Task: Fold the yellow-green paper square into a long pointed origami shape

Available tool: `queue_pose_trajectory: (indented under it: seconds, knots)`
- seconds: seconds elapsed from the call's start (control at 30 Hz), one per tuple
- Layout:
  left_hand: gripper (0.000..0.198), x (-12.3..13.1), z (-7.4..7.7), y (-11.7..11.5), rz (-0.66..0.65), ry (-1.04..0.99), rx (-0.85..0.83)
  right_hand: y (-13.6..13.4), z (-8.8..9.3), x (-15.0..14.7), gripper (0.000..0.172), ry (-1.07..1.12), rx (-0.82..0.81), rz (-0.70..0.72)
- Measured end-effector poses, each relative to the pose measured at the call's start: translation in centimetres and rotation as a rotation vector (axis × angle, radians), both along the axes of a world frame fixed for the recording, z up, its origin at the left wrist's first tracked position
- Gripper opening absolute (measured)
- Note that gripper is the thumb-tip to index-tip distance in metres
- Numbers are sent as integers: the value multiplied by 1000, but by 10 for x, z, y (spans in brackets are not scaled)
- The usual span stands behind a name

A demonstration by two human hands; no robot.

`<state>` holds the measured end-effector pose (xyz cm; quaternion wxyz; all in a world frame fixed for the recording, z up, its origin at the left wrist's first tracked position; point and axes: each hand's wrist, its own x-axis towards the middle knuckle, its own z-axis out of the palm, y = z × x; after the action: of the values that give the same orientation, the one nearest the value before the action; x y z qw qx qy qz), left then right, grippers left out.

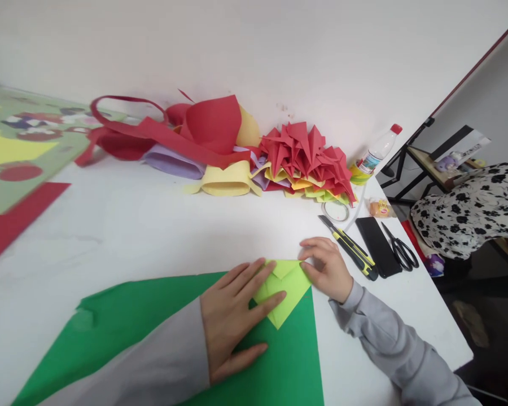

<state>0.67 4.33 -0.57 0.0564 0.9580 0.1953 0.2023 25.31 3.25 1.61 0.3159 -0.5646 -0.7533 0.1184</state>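
Observation:
A small light-green folded paper [288, 285] lies on the corner of a large dark-green sheet [288, 355] on the white table [152, 225]. My left hand [232, 318] lies flat over the paper's left side, fingers stretched out and pressing it down. My right hand [327, 268] is at the paper's upper right corner, fingers curled and pinching the edge there. Both arms wear grey sleeves.
Right of my right hand lie a yellow-black utility knife [351, 248], a black flat case [377, 246], scissors [400, 248] and a tape roll [335, 211]. Folded red and yellow paper pieces [307, 160], paper scraps [203, 141] and a plastic bottle [376, 152] are along the wall. A person in a floral garment [469, 208] is at right.

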Motion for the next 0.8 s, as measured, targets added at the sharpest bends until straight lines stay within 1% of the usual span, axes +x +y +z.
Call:
queue_pose_trajectory:
  seconds: [0.1, 0.23, 0.33, 0.43, 0.57, 0.63, 0.77, 0.8]
  knots:
    - [67, 0, 1, 1, -9, 15, 10, -3, 2, -7, 13, -58, -74, -89]
    - [67, 1, 2, 1, -19, 34, 27, -6, 5, -15, 22, -161, -123, -163]
    - [67, 2, 3, 0, -10, 54, 25, -6, 6, -20, 23, -152, -165, -204]
    - [67, 2, 3, -1, -1, 64, 22, -5, 5, -20, 22, -124, -164, -218]
    - [68, 2, 3, -2, 3, 65, 33, -6, 4, -19, 23, -115, -108, -226]
    - [68, 2, 3, -2, 0, 71, 40, -8, 5, -20, 22, -153, -39, -182]
    - [62, 2, 3, -2, 0, 91, 37, -16, 9, -25, 26, -406, 150, 54]
    - [61, 2, 3, -2, 1, 93, 32, -18, 10, -27, 28, -466, 177, 83]
